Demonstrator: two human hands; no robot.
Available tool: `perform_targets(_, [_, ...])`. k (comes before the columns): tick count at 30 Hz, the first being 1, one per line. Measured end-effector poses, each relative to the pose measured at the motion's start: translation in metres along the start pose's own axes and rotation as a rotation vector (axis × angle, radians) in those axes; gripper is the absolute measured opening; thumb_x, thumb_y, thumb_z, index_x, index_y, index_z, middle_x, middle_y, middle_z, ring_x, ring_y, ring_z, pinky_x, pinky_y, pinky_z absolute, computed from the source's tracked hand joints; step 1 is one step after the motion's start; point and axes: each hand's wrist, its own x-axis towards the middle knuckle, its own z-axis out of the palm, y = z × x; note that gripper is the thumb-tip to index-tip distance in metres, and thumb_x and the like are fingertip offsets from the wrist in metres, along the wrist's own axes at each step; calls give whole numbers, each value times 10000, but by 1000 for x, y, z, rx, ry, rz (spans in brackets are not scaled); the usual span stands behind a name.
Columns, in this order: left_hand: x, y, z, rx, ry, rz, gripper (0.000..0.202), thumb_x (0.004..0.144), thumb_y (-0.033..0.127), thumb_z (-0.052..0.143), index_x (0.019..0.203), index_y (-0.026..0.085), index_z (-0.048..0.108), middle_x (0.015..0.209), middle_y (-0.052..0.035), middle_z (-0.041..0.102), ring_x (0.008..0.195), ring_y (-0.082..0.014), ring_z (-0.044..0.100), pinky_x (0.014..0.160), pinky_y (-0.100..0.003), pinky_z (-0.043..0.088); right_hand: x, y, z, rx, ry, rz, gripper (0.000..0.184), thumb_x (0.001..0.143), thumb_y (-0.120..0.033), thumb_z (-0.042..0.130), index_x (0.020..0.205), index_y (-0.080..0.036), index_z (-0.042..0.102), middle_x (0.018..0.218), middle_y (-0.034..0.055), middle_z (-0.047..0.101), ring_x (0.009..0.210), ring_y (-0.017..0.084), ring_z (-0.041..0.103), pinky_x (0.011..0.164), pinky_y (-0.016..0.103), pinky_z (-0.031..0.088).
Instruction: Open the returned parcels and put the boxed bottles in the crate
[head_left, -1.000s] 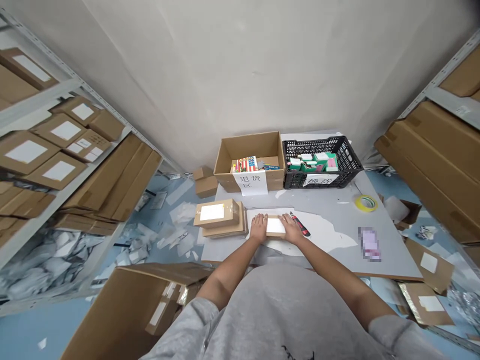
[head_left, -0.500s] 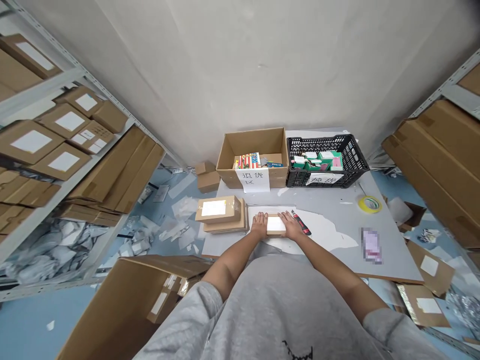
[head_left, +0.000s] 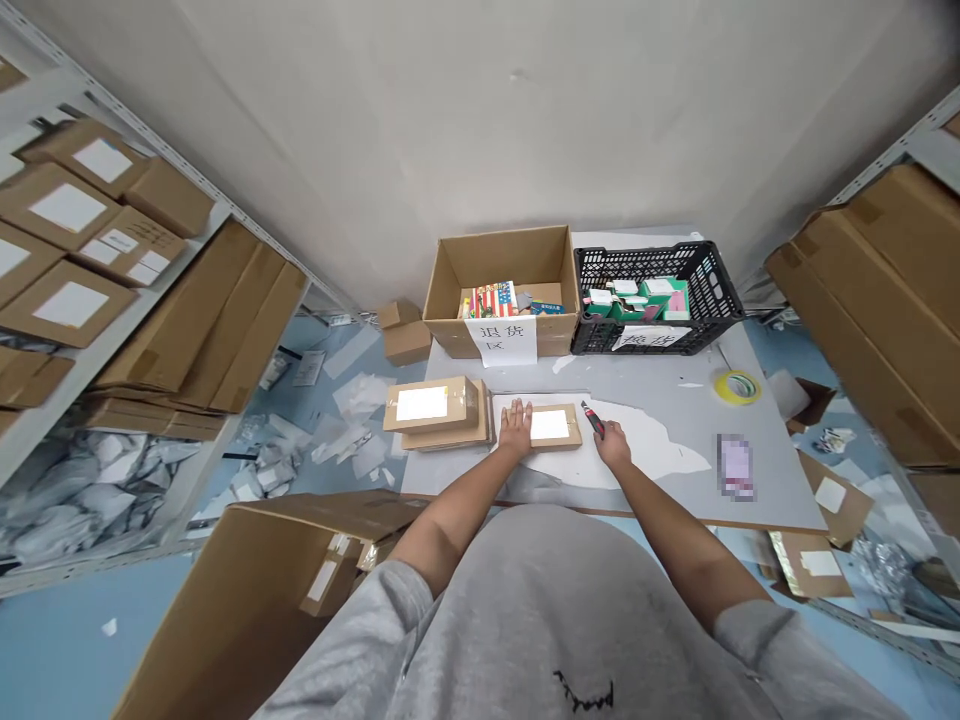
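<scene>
Right hand [head_left: 613, 445] has moved from the small parcel [head_left: 556, 427] to the red cutter [head_left: 592, 419], fingers narrow, grip unclear; left hand [head_left: 515, 428] lies flat beside the parcel, fingers wide.

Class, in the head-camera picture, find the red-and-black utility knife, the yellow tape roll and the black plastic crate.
Red-and-black utility knife [head_left: 592, 419], head view, point on its handle.
Yellow tape roll [head_left: 721, 387], head view, point on its left side.
Black plastic crate [head_left: 718, 285], head view, point on its right wall.
</scene>
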Motion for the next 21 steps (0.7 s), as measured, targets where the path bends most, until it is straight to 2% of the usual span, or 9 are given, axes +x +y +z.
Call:
perform_targets(4, [-9, 3, 19, -44, 140, -32, 1274, 707, 401, 837, 1702, 147, 82, 1760, -206, 36, 1634, -363, -39, 1322, -558, 43, 17, 9, 4, -182, -137, 90, 475, 948, -272, 577, 1420, -232, 562, 1370, 153, 556, 1293, 308, 563, 970, 385, 510])
perform_targets(8, [-25, 1, 31, -171, 278, -42, 1266, 812, 549, 777, 1686, 74, -6, 1743, -265, 53, 1632, -380, 15, 1308, -542, 191, 31, 4, 14, -265, -172, 127, 440, 914, -260, 637, 1345, -218, 563, 1332, 167, 544, 1282, 321, 548, 975, 415, 500])
perform_targets(10, [-32, -1, 33, -241, 308, -94, 1248, 866, 623, 704, 1670, 29, -43, 1732, -291, 78, 1631, -378, 58, 1297, -519, 241, 36, 1, 20, -207, -141, 151, 412, 887, -229, 653, 1290, -199, 575, 1305, 186, 546, 1291, 340, 538, 1000, 449, 485])
perform_targets(12, [-36, -1, 32, -316, 279, -202, 1221, 889, 656, 664, 1665, 18, -30, 1722, -298, 134, 1626, -375, 118, 1287, -488, 272, 39, -1, 24, -106, -101, 182, 386, 872, -209, 634, 1252, -183, 579, 1285, 208, 552, 1294, 368, 536, 1018, 498, 474])
perform_targets(16, [-38, 0, 28, -522, 105, -388, 1205, 861, 633, 720, 1671, 62, 34, 1682, -277, 297, 1565, -341, 333, 1199, -378, 396, 45, -4, 22, 28, -69, 198, 415, 849, -253, 609, 1252, -174, 552, 1336, 243, 537, 1200, 386, 608, 989, 522, 497])
perform_targets(18, [-38, 1, 24, -614, 68, -415, 1209, 835, 593, 766, 1675, 99, 50, 1669, -251, 345, 1525, -327, 405, 1150, -365, 435, 47, -6, 16, 108, -62, 185, 441, 857, -280, 576, 1279, -170, 517, 1297, 228, 580, 1091, 354, 664, 936, 479, 525])
perform_targets(21, [-35, 0, 20, -710, 95, -413, 1243, 790, 548, 824, 1680, 138, 60, 1654, -228, 385, 1490, -327, 450, 1111, -369, 454, 45, -15, 5, 218, -49, 142, 430, 903, -330, 493, 1308, -185, 467, 1134, 149, 678, 949, 297, 699, 845, 405, 542])
